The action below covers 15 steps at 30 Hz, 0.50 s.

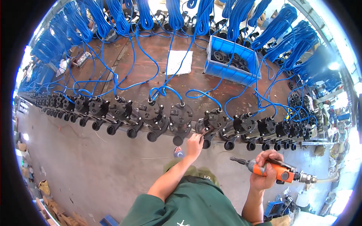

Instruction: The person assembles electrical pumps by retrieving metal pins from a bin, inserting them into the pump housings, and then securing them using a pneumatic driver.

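One orange driver [278, 172] is being gripped by the curled right hand [266, 174], bit [239, 161] leftward, a black pump [215, 120] being touched by the nearer left hand [195, 146], finger closure unclear.

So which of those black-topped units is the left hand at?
The black-topped unit just right of the left hand, which reaches its lower left side; no other unit has a hand at it.

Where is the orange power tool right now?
In the head view, the orange power tool is right of centre toward the bottom, gripped in the right hand, below the row of black-topped units, bit pointing left.
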Each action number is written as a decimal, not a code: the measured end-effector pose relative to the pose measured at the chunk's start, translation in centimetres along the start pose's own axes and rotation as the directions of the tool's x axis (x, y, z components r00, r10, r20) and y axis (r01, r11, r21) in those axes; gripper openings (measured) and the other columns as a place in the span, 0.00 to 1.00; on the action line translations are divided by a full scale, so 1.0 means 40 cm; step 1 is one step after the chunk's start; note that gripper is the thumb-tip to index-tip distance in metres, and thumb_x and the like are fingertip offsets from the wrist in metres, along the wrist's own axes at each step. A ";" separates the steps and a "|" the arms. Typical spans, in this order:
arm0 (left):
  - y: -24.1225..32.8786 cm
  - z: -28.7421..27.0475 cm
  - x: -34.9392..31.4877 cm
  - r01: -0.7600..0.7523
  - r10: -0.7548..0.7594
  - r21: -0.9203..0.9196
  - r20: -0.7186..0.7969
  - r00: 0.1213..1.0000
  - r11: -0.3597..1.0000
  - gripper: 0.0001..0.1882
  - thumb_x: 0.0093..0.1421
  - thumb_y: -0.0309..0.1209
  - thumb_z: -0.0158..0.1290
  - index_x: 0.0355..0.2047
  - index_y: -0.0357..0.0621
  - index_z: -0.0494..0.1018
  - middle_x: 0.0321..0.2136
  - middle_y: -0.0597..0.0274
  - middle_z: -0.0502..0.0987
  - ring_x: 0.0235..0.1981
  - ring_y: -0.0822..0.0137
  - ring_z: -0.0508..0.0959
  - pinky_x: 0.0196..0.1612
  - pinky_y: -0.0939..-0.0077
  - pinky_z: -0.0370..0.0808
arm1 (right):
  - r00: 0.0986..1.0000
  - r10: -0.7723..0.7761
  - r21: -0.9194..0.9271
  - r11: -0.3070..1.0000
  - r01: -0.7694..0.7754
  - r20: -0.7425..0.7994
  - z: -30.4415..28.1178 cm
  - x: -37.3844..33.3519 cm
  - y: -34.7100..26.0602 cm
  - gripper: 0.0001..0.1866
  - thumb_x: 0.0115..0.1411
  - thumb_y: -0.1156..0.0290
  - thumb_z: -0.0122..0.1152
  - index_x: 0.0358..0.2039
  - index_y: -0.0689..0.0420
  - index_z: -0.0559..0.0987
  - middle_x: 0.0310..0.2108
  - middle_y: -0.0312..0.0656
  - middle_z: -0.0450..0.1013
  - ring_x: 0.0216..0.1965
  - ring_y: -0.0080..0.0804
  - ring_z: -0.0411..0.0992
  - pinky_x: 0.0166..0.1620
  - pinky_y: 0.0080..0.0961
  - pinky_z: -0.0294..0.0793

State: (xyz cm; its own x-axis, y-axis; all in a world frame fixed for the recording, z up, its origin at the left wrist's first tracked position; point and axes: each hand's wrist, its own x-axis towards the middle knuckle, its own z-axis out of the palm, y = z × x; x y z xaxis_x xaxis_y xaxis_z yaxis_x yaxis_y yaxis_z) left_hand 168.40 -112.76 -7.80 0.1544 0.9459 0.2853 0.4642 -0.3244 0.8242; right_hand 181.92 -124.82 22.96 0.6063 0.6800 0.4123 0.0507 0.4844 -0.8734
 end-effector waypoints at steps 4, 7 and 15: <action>0.002 -0.013 0.017 0.134 -0.140 -0.103 -0.049 0.989 0.986 0.09 0.59 0.26 0.60 0.40 0.38 0.77 0.29 0.52 0.79 0.30 0.58 0.82 0.33 0.66 0.77 | 0.999 0.045 -0.061 0.997 -0.043 0.028 0.086 0.072 0.072 0.22 0.51 0.64 0.55 0.44 0.64 0.72 0.46 0.59 0.72 0.35 0.39 0.76 0.45 0.35 0.75; 0.039 -0.068 -0.011 0.342 -0.355 -0.115 -0.126 0.926 0.933 0.11 0.61 0.27 0.60 0.41 0.34 0.74 0.23 0.54 0.79 0.23 0.63 0.82 0.28 0.70 0.77 | 0.969 0.152 0.111 0.978 -0.176 0.197 0.112 0.112 0.127 0.19 0.51 0.69 0.63 0.41 0.66 0.72 0.38 0.59 0.73 0.27 0.36 0.75 0.38 0.33 0.78; 0.012 -0.177 0.071 0.571 -0.446 0.163 -0.469 0.762 0.804 0.38 0.44 0.47 0.73 0.46 0.35 0.70 0.37 0.45 0.78 0.42 0.46 0.79 0.42 0.56 0.76 | 0.861 0.237 0.168 0.924 -0.343 0.451 0.142 0.198 0.235 0.14 0.53 0.79 0.58 0.41 0.65 0.72 0.38 0.55 0.72 0.24 0.25 0.71 0.37 0.28 0.75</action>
State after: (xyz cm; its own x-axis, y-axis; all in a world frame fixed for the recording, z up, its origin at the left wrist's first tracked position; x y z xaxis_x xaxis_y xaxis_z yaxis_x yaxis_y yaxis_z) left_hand 162.87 -110.25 -3.13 -0.4986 0.8632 0.0791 0.6039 0.2804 0.7461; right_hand 182.69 -111.75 19.50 0.1761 0.9483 0.2642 -0.2942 0.3068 -0.9052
